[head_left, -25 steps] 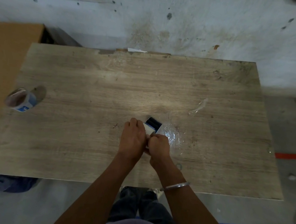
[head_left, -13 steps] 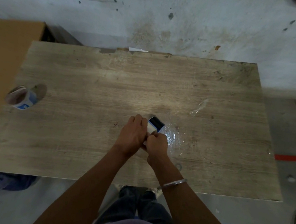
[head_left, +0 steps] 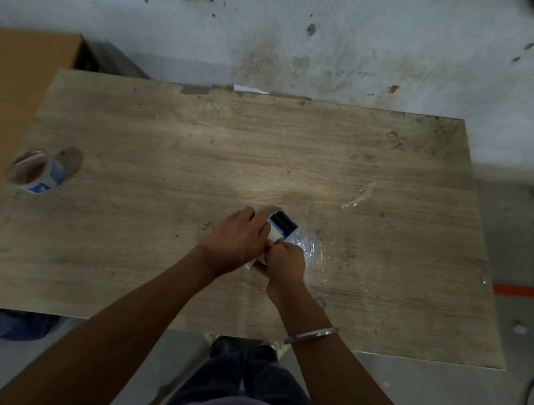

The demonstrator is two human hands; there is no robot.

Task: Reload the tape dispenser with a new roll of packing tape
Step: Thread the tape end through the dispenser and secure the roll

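Note:
Both my hands meet over the middle of the wooden table (head_left: pixel 198 145). My left hand (head_left: pixel 237 239) curls over the left side of a small tape dispenser (head_left: pixel 281 226), whose black and white front end pokes out beyond my fingers. My right hand (head_left: pixel 285 260) grips its near end from the right, fingers curled; most of the dispenser is hidden under the hands. A roll with a brown core and blue-white label (head_left: pixel 37 172) lies on its side at the table's left edge, far from both hands.
Crumpled clear plastic film (head_left: pixel 309 245) lies just right of my hands, and a smaller clear scrap (head_left: pixel 358 197) sits further right. A cardboard sheet (head_left: pixel 6 107) stands left of the table. A concrete wall rises behind; cables lie on the floor at the right.
My hands have shifted slightly on the dispenser; the left hand has spread further over it and a pale flap now shows above its fingers. The roll at the left has not moved.

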